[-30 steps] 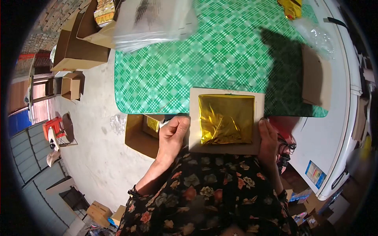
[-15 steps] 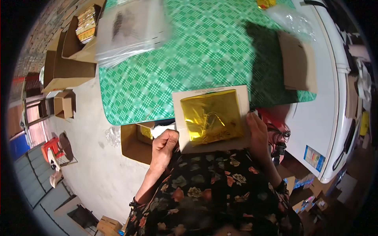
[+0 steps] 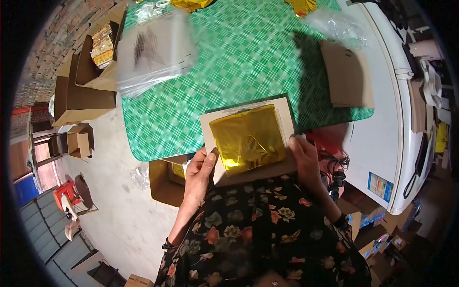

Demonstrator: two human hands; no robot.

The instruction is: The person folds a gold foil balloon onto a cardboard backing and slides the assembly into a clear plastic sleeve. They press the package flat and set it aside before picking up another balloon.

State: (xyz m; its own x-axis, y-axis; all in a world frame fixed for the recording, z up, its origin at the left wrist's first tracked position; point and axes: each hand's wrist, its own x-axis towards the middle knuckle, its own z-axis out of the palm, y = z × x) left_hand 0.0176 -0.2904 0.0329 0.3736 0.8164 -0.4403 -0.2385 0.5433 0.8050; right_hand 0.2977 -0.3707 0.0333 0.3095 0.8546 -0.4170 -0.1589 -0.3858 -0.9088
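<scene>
A square gold foil packet [image 3: 251, 138] lies on a pale cardboard sheet [image 3: 206, 123], which is slightly tilted at the table's near edge, in front of my body. My left hand [image 3: 197, 176] is closed on the sheet's left edge, thumb on top. On the opposite edge, my right hand [image 3: 306, 160] grips the sheet with its thumb uppermost and its other fingers hidden beneath. Neither hand covers the gold packet.
A green checked tablecloth [image 3: 244, 57] covers the table. On it are a stack of clear plastic bags [image 3: 155, 52], cardboard sheets [image 3: 346, 76], crumpled clear plastic [image 3: 337, 26] and gold foil [image 3: 302, 6]. An open carton [image 3: 165, 184] stands below; a white appliance [image 3: 373, 148] is at right.
The sheet with the gold packet has shifted slightly left and turned a little. My left hand, earlier curled at the corner, has moved onto the edge with its thumb on top.
</scene>
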